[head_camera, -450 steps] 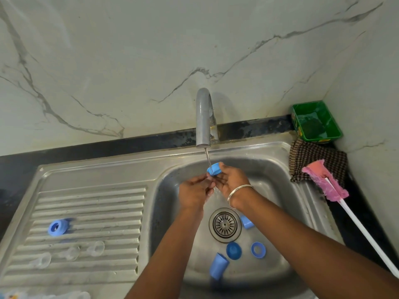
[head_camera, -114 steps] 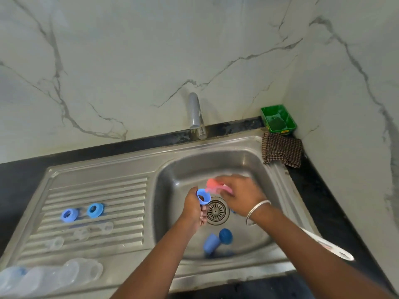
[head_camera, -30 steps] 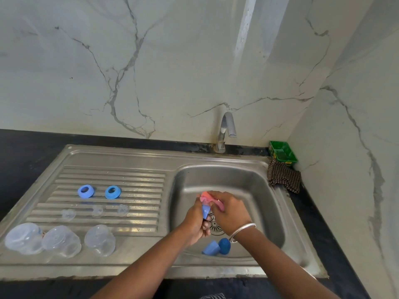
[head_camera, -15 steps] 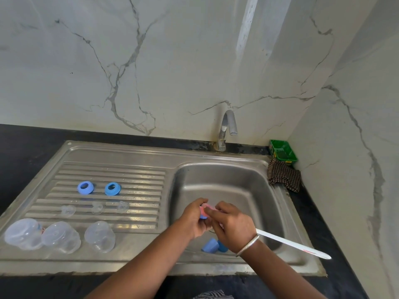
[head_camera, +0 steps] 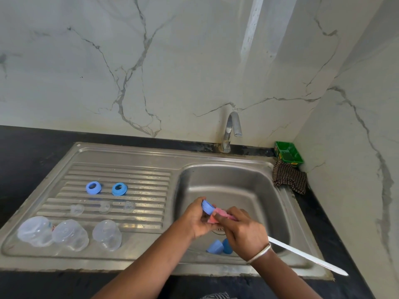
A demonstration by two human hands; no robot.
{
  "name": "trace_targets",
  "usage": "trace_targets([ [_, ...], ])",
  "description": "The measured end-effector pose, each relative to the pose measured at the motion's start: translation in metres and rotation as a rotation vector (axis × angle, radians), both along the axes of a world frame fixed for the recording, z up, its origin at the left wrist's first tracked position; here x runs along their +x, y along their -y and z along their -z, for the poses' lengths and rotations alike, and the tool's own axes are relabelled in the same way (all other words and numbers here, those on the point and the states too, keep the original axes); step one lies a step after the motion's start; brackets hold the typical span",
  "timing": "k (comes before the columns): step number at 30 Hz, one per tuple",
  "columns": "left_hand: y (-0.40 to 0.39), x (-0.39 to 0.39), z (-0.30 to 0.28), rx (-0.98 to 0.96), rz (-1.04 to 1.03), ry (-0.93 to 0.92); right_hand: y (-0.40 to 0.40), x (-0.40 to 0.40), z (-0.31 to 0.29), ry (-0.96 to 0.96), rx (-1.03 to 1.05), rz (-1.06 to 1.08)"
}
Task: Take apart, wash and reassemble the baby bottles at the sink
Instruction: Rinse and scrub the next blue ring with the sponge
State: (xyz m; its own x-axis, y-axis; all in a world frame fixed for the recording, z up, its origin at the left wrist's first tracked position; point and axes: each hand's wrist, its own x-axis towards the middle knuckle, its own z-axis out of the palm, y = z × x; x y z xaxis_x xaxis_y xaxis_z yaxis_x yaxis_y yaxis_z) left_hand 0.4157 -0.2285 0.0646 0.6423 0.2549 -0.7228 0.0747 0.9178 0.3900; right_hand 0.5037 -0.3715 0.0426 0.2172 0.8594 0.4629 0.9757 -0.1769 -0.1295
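Over the steel sink basin, my left hand grips a small blue bottle part. My right hand grips the pink sponge head of a bottle brush, pressed against that part; its white handle sticks out to the right. Two blue caps lie in the basin below my hands. On the drainboard lie two blue collar rings, three clear nipples and three clear bottles.
The tap stands behind the basin with no water running. A green tray and a checked cloth sit in the back right corner by the marble wall. Black counter surrounds the sink.
Over 15 seconds a second blue ring reached the drainboard and I took up the brush. In the last second my hands shifted slightly; the brush handle came into view at right.
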Motion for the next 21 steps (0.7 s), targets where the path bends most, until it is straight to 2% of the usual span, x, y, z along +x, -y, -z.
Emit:
trace_targets([
  [5, -0.002, 0.005, 0.012, 0.072, -0.057, -0.023, 0.002, 0.007, -0.002, -0.169, -0.058, 0.139],
  [8, -0.003, 0.006, 0.016, 0.159, -0.070, -0.076, -0.008, 0.011, -0.008, -0.461, -0.113, 0.252],
  [11, 0.001, 0.008, 0.013, 0.253, -0.064, -0.161, -0.019, 0.014, -0.020, -0.781, -0.078, 0.313],
  [13, 0.004, 0.009, 0.012, 0.365, -0.006, -0.216, -0.027, 0.014, -0.029, -0.927, -0.070, 0.324],
  [15, 0.010, 0.009, 0.010, 0.445, 0.072, -0.209, -0.035, 0.016, -0.033, -1.014, -0.076, 0.326],
  [21, 0.017, 0.006, 0.011, 0.367, 0.046, -0.062, -0.050, 0.012, -0.037, -1.144, -0.122, 0.321],
])
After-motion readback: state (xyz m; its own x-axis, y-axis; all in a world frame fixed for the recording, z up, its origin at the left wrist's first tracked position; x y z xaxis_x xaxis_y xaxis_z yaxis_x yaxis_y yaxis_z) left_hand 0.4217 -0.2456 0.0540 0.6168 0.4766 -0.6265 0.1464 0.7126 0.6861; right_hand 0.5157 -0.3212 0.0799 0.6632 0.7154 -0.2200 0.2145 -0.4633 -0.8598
